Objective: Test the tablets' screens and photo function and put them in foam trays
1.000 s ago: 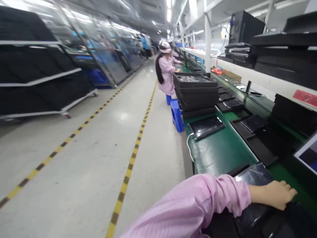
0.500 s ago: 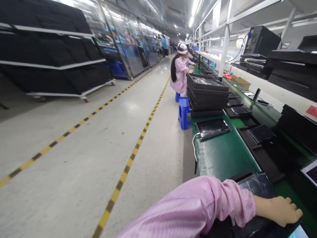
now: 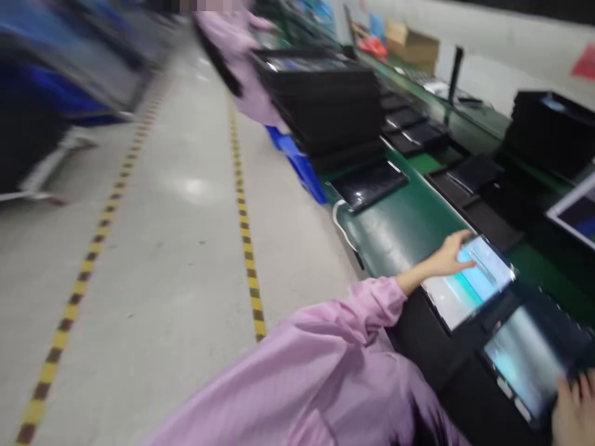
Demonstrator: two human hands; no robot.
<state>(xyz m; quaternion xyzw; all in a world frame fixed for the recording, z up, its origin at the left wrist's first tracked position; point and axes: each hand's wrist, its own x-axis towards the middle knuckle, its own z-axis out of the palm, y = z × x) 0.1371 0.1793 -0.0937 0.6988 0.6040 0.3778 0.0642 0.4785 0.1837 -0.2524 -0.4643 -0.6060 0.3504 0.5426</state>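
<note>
My left hand [image 3: 447, 257] lies over the upper left edge of a lit tablet [image 3: 486, 272], thumb on the screen and fingers spread apart. This tablet shows a white, blue and green picture. Nearer to me is a second lit tablet [image 3: 525, 359], tilted in view, with pale tabs along its lower edge. At the bottom right corner, my right hand [image 3: 576, 406] is partly cut off and blurred, its fingers closed on that nearer tablet's edge. Black material lies beneath and beside both tablets.
A dark tablet [image 3: 369, 184] with a white cable lies on the green bench [image 3: 395, 229]. Beyond it rises a stack of black trays [image 3: 325, 111], beside a person in pink [image 3: 246, 62] and a blue stool [image 3: 302, 167]. Another tray [image 3: 493, 220] sits right of the bench edge.
The view has tilted down and turned right. My left hand has moved from the lower right onto a lit tablet. My right hand and the nearer lit tablet have come into view.
</note>
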